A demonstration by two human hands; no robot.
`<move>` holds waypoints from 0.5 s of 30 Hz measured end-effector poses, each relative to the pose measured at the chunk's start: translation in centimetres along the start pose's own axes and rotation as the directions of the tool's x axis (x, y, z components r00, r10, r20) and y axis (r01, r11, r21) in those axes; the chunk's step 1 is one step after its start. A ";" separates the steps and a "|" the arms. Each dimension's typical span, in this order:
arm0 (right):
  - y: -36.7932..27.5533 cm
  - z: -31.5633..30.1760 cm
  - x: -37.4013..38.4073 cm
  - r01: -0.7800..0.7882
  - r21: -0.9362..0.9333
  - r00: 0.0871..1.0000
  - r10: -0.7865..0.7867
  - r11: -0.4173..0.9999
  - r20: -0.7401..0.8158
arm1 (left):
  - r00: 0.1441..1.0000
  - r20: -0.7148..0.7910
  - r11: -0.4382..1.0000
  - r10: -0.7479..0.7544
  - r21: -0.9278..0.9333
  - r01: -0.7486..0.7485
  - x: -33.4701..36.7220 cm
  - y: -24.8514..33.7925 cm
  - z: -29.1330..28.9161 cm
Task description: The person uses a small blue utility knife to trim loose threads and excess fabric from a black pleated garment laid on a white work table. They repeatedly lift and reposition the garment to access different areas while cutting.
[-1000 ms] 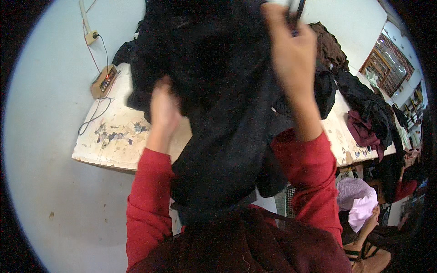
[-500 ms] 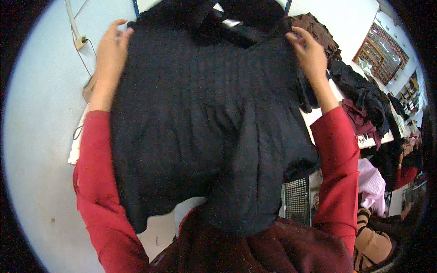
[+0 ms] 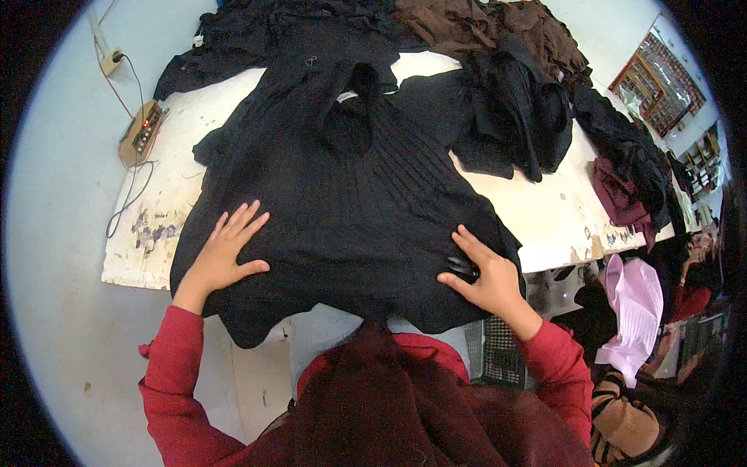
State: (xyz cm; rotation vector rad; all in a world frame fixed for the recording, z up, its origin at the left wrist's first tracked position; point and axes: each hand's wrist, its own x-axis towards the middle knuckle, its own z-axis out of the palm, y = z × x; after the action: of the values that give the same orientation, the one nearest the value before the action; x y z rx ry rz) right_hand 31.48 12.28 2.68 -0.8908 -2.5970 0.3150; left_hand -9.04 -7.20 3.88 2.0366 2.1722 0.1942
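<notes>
A black pleated garment lies spread on a white table, its collar opening away from me and its wavy hem hanging over the near edge. My left hand rests flat on its lower left part, fingers spread, holding nothing. On the lower right part lies my right hand, thumb and forefinger stretched apart. Between them shows a small dark tool with shiny points, like thread snips, tucked in that hand; the rest of it is hidden by the palm.
The worn white table carries more black clothing and a brown heap at the far side. A power strip with a cable sits at the left by the wall. Pink cloth hangs at right, above a dark crate.
The black garment, held up by its upper corners before, now lies on the table. Both hands have let go of those corners and come down toward me onto its lower part.
</notes>
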 end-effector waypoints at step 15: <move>1.7 0.3 6.2 -0.022 -0.138 0.996 0.035 0.990 0.088 | 0.987 -0.158 0.998 0.015 0.060 -0.005 2.5 10.6 4.4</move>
State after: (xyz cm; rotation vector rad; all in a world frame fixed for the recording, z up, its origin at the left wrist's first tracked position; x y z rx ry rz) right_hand 27.74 17.49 3.54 -0.9823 -2.7181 0.1896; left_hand 2.06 -4.04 1.65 2.1320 2.2862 0.3069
